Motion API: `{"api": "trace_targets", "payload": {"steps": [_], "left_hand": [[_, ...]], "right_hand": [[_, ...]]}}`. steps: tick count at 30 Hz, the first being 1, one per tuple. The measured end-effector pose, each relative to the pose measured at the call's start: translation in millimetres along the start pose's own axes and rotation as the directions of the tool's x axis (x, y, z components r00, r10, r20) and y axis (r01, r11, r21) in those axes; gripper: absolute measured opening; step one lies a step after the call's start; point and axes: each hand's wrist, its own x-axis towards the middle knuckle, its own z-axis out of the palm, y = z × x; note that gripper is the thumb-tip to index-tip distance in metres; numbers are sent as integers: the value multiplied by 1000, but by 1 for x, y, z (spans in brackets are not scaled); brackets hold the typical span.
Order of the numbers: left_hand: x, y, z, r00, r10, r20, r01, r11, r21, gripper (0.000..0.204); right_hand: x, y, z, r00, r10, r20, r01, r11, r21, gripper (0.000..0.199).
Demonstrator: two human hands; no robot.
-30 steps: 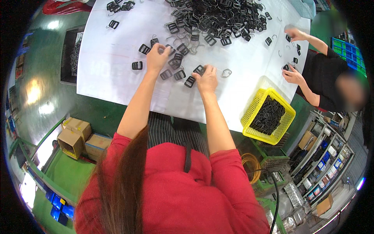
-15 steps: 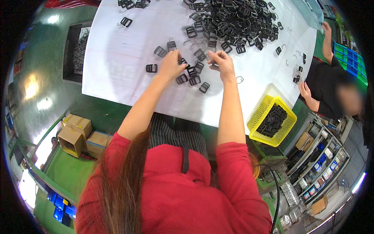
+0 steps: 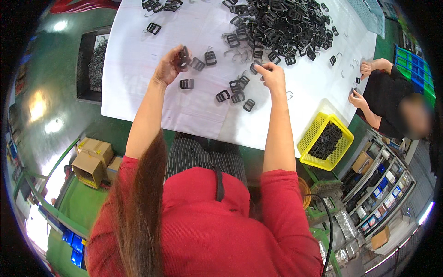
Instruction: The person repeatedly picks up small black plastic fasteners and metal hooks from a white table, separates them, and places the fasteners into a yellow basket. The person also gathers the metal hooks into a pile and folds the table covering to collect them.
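Note:
Over the left part of the white table (image 3: 138,92), my left hand (image 3: 168,67) is closed around black plastic buckles (image 3: 184,56), blurred, with how many hidden by the fingers. My right hand (image 3: 274,77) pinches a black buckle (image 3: 254,68) at its fingertips, above the near side of the big pile. Between my hands lies a small loose group of buckles (image 3: 237,85). Nearer my left hand are a few single ones, such as one buckle (image 3: 187,84) lying by itself. Several have thin wire hooks attached.
A large heap of black buckles (image 3: 286,30) covers the table's far side. A yellow basket (image 3: 325,161) holding black parts stands at the near right edge. On the left is a dark crate (image 3: 87,94) of small metal pieces. A co-worker (image 3: 387,92) handles small parts at the right edge.
My left hand has moved left, away from the small group, carrying buckles; fewer lie there now. My right hand has picked up a buckle. The co-worker's far hand has come from the blue basket to the table.

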Motion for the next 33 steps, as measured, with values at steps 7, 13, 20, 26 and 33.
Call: {"api": "trace_targets", "payload": {"steps": [7, 13, 20, 26, 33], "left_hand": [[11, -4, 16, 945, 298, -134, 39, 305, 952, 34], [1, -13, 19, 946, 318, 62, -19, -138, 990, 35], [-6, -10, 22, 991, 107, -83, 46, 308, 950, 20], [-12, -23, 69, 980, -185, -78, 189, 722, 666, 19], [22, -93, 149, 974, -225, 22, 149, 711, 687, 24]], "right_hand": [[-22, 49, -16, 990, -102, 100, 113, 987, -111, 27], [-25, 49, 36, 964, -250, -89, 165, 826, -538, 35], [-34, 44, -14, 994, 35, 102, -33, 999, -21, 29], [-55, 59, -64, 977, 108, 186, -183, 872, 454, 19], [-70, 131, -120, 988, 143, 50, -150, 965, 216, 27]]}}
